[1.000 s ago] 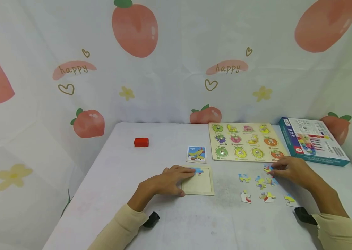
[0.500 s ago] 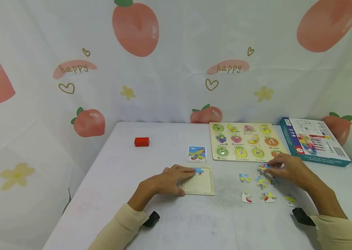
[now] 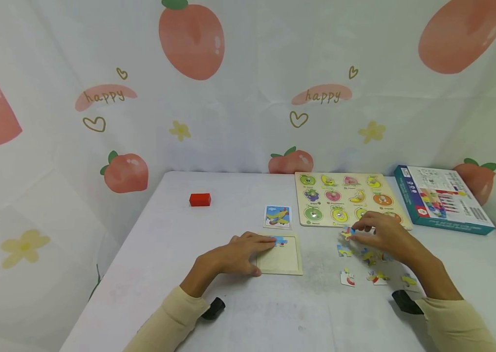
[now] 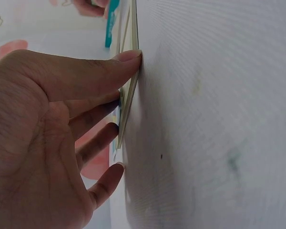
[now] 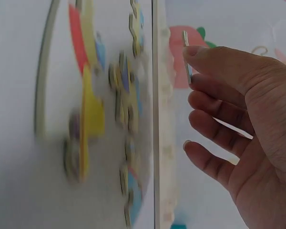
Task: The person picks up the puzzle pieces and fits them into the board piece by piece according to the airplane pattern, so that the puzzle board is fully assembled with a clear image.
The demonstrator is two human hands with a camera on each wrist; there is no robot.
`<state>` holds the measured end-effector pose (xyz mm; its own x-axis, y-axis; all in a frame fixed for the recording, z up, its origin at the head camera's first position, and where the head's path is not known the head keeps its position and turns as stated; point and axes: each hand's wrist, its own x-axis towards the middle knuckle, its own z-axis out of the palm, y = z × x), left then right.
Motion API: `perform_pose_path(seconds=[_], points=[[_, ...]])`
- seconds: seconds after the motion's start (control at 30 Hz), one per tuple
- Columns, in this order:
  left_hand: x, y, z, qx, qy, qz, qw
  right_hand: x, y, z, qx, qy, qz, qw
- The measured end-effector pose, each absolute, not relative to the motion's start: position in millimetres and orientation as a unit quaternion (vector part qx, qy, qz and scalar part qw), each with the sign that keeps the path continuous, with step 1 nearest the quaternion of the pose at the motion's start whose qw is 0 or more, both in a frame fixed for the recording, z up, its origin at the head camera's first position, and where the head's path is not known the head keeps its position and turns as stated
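My right hand [image 3: 384, 236] pinches a jigsaw piece [image 3: 347, 233] between thumb and fingertips, raised above the table; in the right wrist view the piece [image 5: 187, 57] is seen edge-on. Below that hand lie several loose airplane jigsaw pieces [image 3: 347, 277]. My left hand [image 3: 239, 254] rests at the left side of a square wooden puzzle tray [image 3: 287, 261], fingers fairly straight. Its fingertips touch a blue piece [image 3: 280, 240] at the tray's top left, while the thumb [image 4: 126, 62] presses the tray's edge in the left wrist view.
Behind the tray lies an airplane picture card [image 3: 277, 216]. A wooden fruit peg board [image 3: 340, 201] sits at the back right, beside a teal-edged box [image 3: 445, 198]. A red block [image 3: 200, 199] stands at the back left. A printed cloth [image 3: 239, 122] hangs behind the table.
My right hand has lifted a jigsaw piece from the far side of the loose pieces and carried it left. The left hand and the tray stay put.
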<state>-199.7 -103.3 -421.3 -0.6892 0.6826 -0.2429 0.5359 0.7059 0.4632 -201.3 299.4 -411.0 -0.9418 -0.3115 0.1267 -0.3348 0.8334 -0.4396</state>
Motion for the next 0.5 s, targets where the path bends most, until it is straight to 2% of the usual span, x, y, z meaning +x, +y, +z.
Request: perform_pose_path(seconds=[0.5], points=[[-200,-103,-422,0.343,0.900,0.181,0.199,-213,253,-421,0.239,-0.934,0.263,0.026]])
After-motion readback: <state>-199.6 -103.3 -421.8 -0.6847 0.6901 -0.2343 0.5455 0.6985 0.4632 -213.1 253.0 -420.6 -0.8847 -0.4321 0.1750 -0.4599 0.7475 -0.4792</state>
